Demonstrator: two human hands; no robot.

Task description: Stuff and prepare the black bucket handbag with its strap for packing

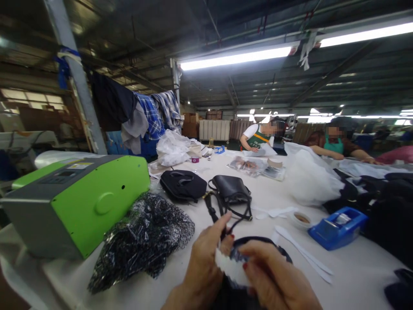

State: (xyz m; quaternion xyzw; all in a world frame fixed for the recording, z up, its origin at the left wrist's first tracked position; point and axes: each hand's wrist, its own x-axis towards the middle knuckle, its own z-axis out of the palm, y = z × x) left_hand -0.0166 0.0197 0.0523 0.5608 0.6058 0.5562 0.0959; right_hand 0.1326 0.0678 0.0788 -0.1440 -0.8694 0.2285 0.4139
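Note:
Near the front edge of the table, my left hand (206, 254) and my right hand (274, 275) pinch a short white strip (235, 268) with a wavy edge. A narrow black strap (238, 224) runs to the fingers of my left hand; whether they grip it too is hidden. Under and behind my right hand lies a dark item with a curved black rim (261, 239), mostly covered. Just beyond my hands rests a black leather handbag (230, 186) with its straps loose. Left of it lies a black angular bag (183, 185) with a handle.
A green and grey machine (106, 206) stands left, with crumpled black-patterned plastic (148, 234) beside it. To the right are a blue tape dispenser (337, 228), a tape roll (302, 218), white strips (303, 252) and dark fabric (390, 211). Two co-workers (258, 137) work across the table.

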